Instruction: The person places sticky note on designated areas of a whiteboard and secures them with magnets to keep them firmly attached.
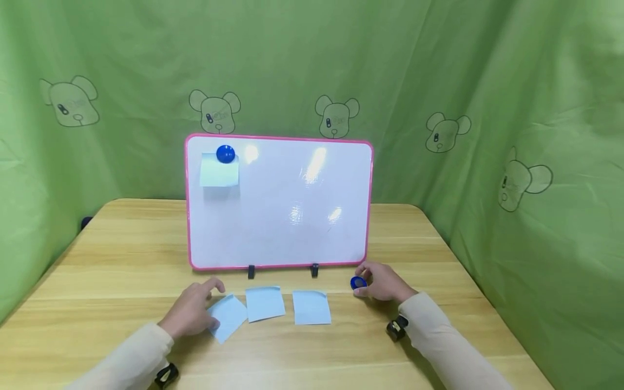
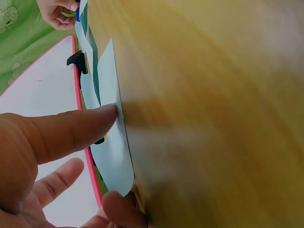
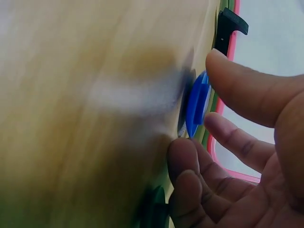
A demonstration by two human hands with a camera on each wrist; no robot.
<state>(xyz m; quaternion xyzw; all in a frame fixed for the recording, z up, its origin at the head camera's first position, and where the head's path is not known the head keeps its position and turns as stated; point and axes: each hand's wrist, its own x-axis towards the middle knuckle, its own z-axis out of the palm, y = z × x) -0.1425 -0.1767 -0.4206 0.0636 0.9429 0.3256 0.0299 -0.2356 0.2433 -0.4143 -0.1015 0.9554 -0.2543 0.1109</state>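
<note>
My left hand [image 1: 192, 310] reaches over the leftmost light-blue sticky note [image 1: 230, 317], with the thumb [image 2: 80, 130] extended onto its near edge and the index finger raised apart from it. In the left wrist view another fingertip is at the note's end. My right hand [image 1: 382, 281] holds a round blue magnet [image 1: 358, 283] low at the table; its fingers curl about the rim, the thumb on the near side. Seen from the head, the magnet's grey face points up. Two more sticky notes, a middle one [image 1: 265, 303] and a right one [image 1: 312, 307], lie between the hands.
A pink-framed whiteboard [image 1: 278, 216] stands on black feet [image 1: 314, 270] behind the notes. Upper left on it, a blue magnet [image 1: 226, 154] holds a light note [image 1: 219, 174]. A dark green rounded object [image 3: 154, 209] shows beside my right fingers. Green curtains surround the wooden table [image 1: 341, 357].
</note>
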